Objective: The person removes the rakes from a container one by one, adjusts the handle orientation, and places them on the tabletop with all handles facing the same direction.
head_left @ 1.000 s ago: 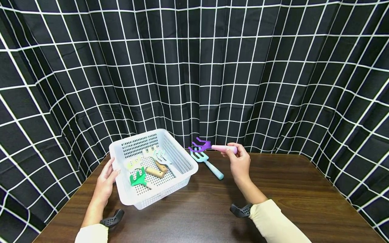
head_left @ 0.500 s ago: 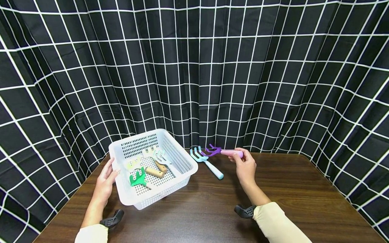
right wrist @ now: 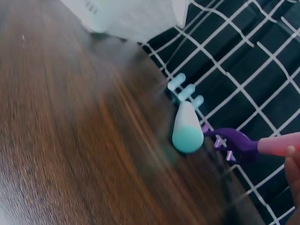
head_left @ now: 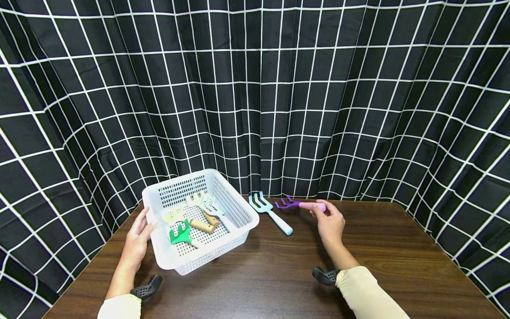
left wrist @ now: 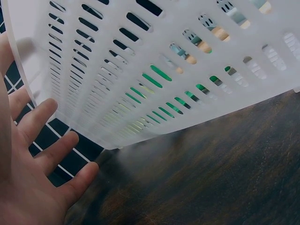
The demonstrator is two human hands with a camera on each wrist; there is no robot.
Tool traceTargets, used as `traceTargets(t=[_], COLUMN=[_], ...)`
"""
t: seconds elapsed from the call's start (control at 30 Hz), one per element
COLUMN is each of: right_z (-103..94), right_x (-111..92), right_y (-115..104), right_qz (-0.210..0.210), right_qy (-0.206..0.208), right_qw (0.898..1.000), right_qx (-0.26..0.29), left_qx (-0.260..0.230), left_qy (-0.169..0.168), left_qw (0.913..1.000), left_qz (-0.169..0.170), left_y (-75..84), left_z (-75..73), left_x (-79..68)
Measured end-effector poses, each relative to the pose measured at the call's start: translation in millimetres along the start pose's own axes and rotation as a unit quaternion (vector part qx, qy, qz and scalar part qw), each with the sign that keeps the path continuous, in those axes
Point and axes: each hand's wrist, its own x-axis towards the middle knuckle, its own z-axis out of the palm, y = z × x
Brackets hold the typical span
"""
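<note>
My left hand [head_left: 137,239] grips the left rim of a white perforated plastic basket [head_left: 159,257]. In the left wrist view the hand's lower fingers [left wrist: 77,180] spread out below the rim. My right hand [head_left: 330,223] pinches the end of the pink handle of a hand cultivator [head_left: 312,206] with purple prongs, which point left close over the back of the table. A light blue garden hand fork [head_left: 280,223] lies just left of it, tines toward the curtain. In the right wrist view the purple prongs [right wrist: 239,146] overlap the blue fork's handle [right wrist: 187,133].
Inside the basket lie a green hand rake [head_left: 182,233], wooden-handled tools [head_left: 202,226], a pale blue fork [head_left: 213,208] and a pale yellow-tined tool [head_left: 175,215]. A black curtain with white grid lines [head_left: 303,110] hangs behind the brown wooden table [head_left: 259,283].
My right hand has moved right and down with the cultivator, from over the blue fork's tines to beside it. The left hand and the basket have stayed in place.
</note>
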Motion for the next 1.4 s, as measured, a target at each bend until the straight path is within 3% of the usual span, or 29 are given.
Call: traceTargets(t=[0.27, 0.43, 0.67, 0.97, 1.4], right_z=[-7.2, -10.0, -9.3, -6.2, -5.6], right_x=[2.6, 2.3, 1.7, 2.0, 4.1], right_y=[15.3, 19.5, 21.9, 26.0, 31.3], right_qz=[-0.025, -0.022, -0.018, 0.006, -0.007], right_qy=[-0.012, -0.058, -0.139, -0.188, -0.19], right_qw=[0.996, 0.99, 0.971, 0.956, 0.957], right_qx=[-0.083, -0.13, -0.194, -0.224, -0.218], left_qx=[0.0, 0.005, 0.006, 0.026, 0.012], left_qy=[-0.002, -0.001, 0.0, -0.001, 0.0], left_qw=[1.0, 1.0, 1.0, 0.9997, 0.9999], left_qz=[0.002, -0.001, 0.001, -0.005, 0.0], left_y=[1.5, 1.4, 1.9, 2.6, 1.1], left_z=[0.0, -0.8, -1.1, 0.5, 0.6], left_x=[0.6, 1.5, 1.5, 1.1, 1.0])
